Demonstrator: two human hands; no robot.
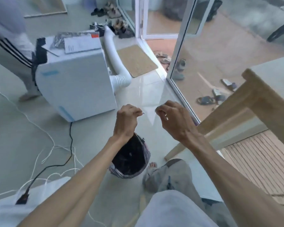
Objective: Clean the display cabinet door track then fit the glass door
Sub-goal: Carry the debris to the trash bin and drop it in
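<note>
A clear glass door (pixel 148 115) shows only as faint reflections and a pale wedge between my hands. My left hand (pixel 127 122) is closed, its fingertips pinching at the pane's upper edge. My right hand (pixel 174 120) is closed the same way just to the right, a ring on one finger. Both hands are raised in front of me above the floor. The light wooden cabinet frame (pixel 259 102) stands to the right of my right arm. Its door track is not visible.
A black bucket (pixel 129 159) stands on the floor under my left wrist, beside my bare foot (pixel 152 166). A white portable cooler (pixel 75 82) with a hose (pixel 115 59) sits left. Cables (pixel 52 166) trail over the floor. Another person (pixel 15 35) stands at far left. An open glass sliding door (pixel 179 46) and mat (pixel 136 60) lie ahead.
</note>
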